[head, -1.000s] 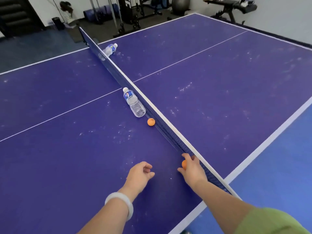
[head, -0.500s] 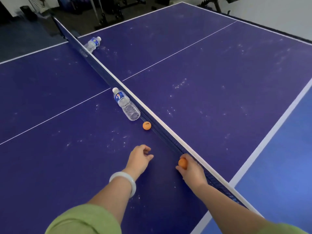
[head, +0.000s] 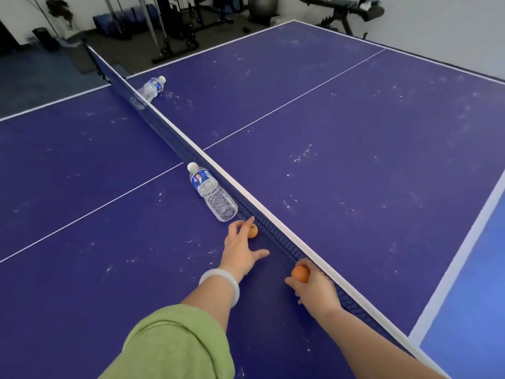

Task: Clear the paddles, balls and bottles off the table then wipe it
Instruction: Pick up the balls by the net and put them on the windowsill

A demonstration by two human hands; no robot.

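Note:
On the dusty blue table tennis table [head: 355,138], my right hand [head: 314,289] is shut on an orange ball [head: 300,273] close to the net [head: 273,233]. My left hand [head: 241,248] has its fingers spread and touching a second orange ball [head: 252,231] that rests against the net's foot. An empty clear bottle [head: 211,194] with a blue label lies on its side along the net just beyond that ball. Another bottle [head: 151,87] lies on the far side of the net near the table's far edge. No paddles are in view.
The net runs diagonally from far left to near right, with a white top band. The table's white-lined edge [head: 451,272] drops to a blue floor on the right. Gym equipment [head: 188,23] and a bench [head: 344,9] stand beyond the far end.
My left hand has reached forward from open table to the second orange ball and now touches it. My right hand has kept its ball near the net.

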